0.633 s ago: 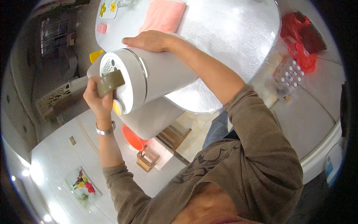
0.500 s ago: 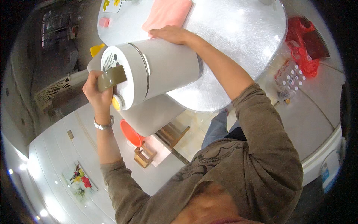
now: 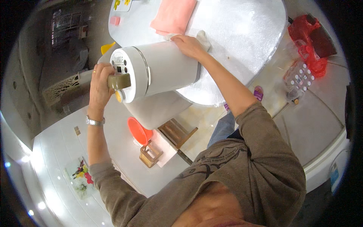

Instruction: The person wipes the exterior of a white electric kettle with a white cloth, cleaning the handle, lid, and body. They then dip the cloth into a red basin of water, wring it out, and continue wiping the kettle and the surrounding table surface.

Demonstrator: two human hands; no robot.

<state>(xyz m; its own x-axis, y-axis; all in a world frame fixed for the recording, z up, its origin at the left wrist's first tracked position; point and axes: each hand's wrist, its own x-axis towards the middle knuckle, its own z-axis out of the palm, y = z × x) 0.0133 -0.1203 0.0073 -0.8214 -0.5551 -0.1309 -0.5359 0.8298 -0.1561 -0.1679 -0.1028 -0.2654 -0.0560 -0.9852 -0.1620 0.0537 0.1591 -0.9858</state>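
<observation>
A white electric pot (image 3: 162, 72) is seen at eleven o'clock, its base at the edge of the table (image 3: 245, 41); its olive handle (image 3: 119, 81) is touched by the bent left hand (image 3: 100, 84) at ten o'clock, though whether it is clamped there cannot be told. At twelve o'clock, a bunched white cloth (image 3: 204, 39) is gripped beneath the right hand (image 3: 188, 46) against the pot's side, and a folded pink towel (image 3: 174, 17) is laid just beyond. A red basin (image 3: 139, 130) is placed at eight o'clock.
</observation>
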